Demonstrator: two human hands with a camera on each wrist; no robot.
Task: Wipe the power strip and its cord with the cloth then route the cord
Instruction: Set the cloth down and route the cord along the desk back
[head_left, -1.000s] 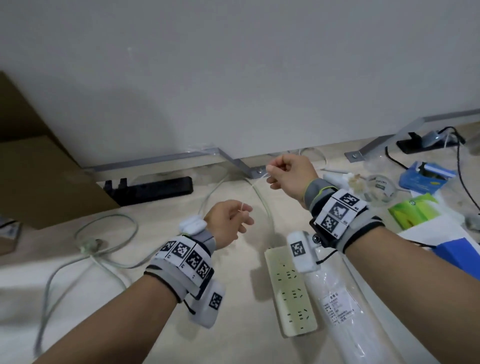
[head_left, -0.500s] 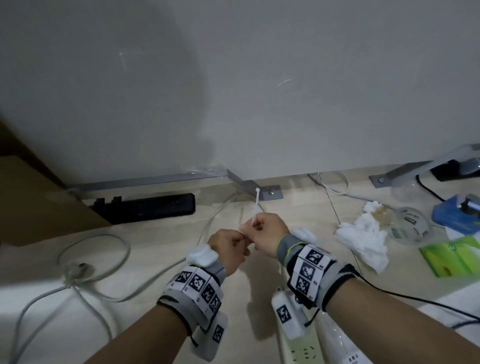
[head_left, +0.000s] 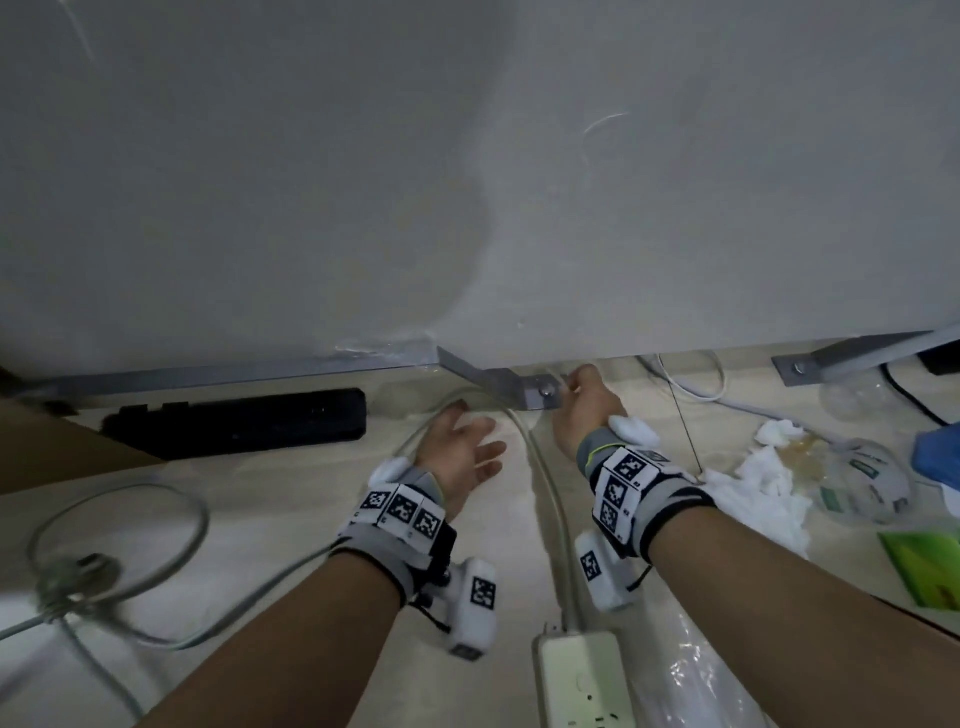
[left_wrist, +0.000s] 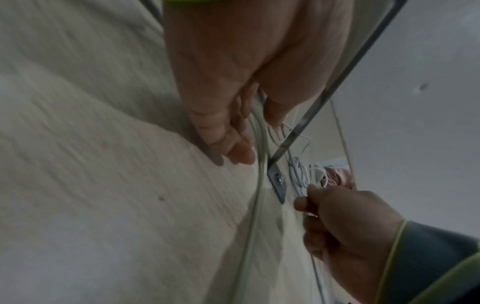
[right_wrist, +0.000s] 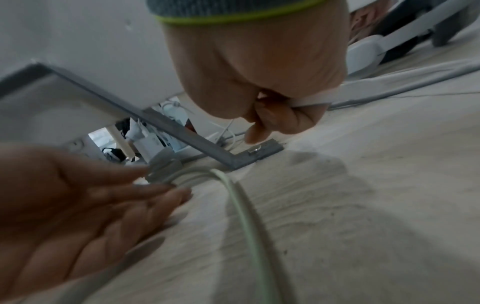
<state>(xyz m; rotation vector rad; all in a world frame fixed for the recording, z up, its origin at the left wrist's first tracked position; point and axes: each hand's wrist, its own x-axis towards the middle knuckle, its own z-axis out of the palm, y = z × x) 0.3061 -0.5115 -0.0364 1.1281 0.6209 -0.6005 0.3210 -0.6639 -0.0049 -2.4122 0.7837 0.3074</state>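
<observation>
The white power strip lies at the bottom of the head view. Its pale cord runs away from me and bends left at a grey metal bracket under the wall panel. My left hand is open, its straight fingers touching the cord's bend. My right hand is just right of the bracket, fingers curled and pinching a thin white cable tie. The crumpled white cloth lies right of my right wrist, untouched.
A black power strip lies along the wall base, beside a brown cardboard box. A looped grey cord lies at the left. A clear plastic container, a green packet and a plastic-wrapped roll crowd the right.
Both hands pinched the tie together in front of me. Now the left hand has let go and reached to the cord's bend; the right hand has carried the tie forward to the bracket.
</observation>
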